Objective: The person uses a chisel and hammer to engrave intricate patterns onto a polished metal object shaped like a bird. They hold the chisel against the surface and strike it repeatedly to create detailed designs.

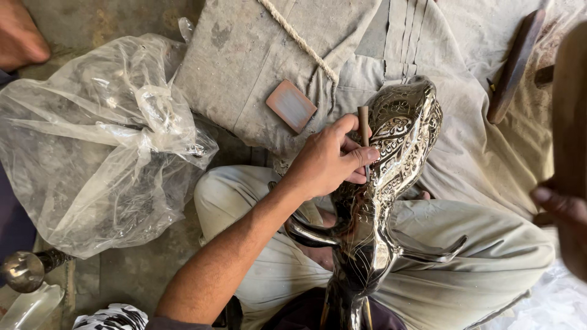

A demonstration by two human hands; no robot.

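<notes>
Dusty grey floor cloth point(244, 55) underlies work. Left hand point(327, 162) pinches slim brown chisel point(363, 122) against engraved silver metal figure point(400, 140), patterning complete at 12 o'clock, plain at 6. Right hand point(559, 214) grips blurred wooden mallet point(572, 110).

plastic bag point(98, 140), clear, crumpled, knotted, left of frame | flat reddish block point(291, 106) on grey cloth point(244, 55), upper centre | rope point(298, 40) running diagonally over cloth | dark wooden stick point(515, 64), upper right | round metal knob point(23, 271), lower left | black-and-white striped cloth point(113, 318), bottom left edge
</notes>
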